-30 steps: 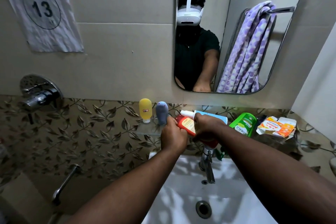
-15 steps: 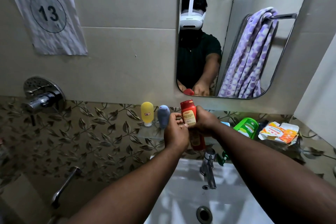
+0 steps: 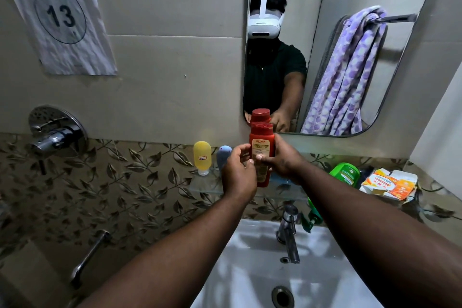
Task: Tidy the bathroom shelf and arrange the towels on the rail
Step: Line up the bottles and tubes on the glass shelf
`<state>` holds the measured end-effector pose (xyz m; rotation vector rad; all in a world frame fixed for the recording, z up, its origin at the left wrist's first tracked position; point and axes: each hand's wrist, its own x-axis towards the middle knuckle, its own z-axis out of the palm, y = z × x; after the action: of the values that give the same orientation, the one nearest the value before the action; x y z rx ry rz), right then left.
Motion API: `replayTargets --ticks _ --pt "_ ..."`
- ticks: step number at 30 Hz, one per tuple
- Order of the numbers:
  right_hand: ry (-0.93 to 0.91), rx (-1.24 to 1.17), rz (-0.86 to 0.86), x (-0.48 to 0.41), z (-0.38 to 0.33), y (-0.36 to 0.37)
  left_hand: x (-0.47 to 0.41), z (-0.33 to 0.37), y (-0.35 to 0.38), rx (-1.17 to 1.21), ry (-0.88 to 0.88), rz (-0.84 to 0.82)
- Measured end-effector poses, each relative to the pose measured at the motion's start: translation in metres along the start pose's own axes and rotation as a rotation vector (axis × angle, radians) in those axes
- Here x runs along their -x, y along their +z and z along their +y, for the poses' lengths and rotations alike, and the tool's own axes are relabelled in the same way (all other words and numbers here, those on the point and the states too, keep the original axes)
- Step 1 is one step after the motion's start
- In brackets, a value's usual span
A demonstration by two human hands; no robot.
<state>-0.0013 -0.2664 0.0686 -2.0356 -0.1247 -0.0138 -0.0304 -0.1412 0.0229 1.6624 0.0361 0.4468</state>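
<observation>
The red bottle (image 3: 261,155), a tall flat-sided plastic flask with a rounded screw cap and a pale orange label, stood upright over the glass shelf (image 3: 207,186), far from the camera and just below the mirror (image 3: 405,82). Whether its base touched the glass could not be told. The right hand (image 3: 282,157) gripped it from the right, fingers wrapped behind and thumb laid across the label. The left hand (image 3: 238,172) held its left edge, fingers curled and thumb tip on the label.

Just left of the hands two small soft tubes stood cap-down on the shelf: a translucent yellow bottle (image 3: 202,156) with a small sticker, and a matt grey-blue bottle (image 3: 223,156), half hidden by the left fingers. To the right a glossy green pouch (image 3: 346,174) lay tilted, with a crumpled white-and-orange carton (image 3: 390,184) beside it, torn open.

The rounded mirror showed a purple spotted towel (image 3: 347,77), bunched in loose vertical folds over a metal rail (image 3: 397,18).

Near the camera was a smooth white ceramic basin (image 3: 250,270) with a chrome tap (image 3: 288,230). The wall behind had plain beige tiles above a band of embossed leaf-pattern tiles (image 3: 100,182). At far left hung a wrinkled paper sign (image 3: 60,15) above a round chrome mixer (image 3: 56,132).
</observation>
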Motion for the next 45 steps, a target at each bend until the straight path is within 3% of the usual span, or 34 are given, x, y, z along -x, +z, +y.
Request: replayTargets --ticks 31,34,37,40,45 --pt "0.023 -0.047 -0.082 -0.007 0.006 -0.004 0.02 -0.017 0.005 -0.174 0.023 0.049" --pt "0.024 0.123 -0.076 -0.007 0.008 -0.012 0.022 -0.017 0.006 -0.176 0.039 0.063" --pt "0.011 0.588 0.014 -0.011 0.01 -0.029 0.024 -0.017 0.006 -0.192 0.05 0.079" --pt "0.076 0.918 -0.032 -0.009 0.014 -0.041 0.025 -0.015 0.007 -0.185 0.039 0.08" --pt "0.085 1.105 -0.102 -0.006 0.034 -0.027 0.03 -0.017 0.01 -0.187 0.045 0.079"
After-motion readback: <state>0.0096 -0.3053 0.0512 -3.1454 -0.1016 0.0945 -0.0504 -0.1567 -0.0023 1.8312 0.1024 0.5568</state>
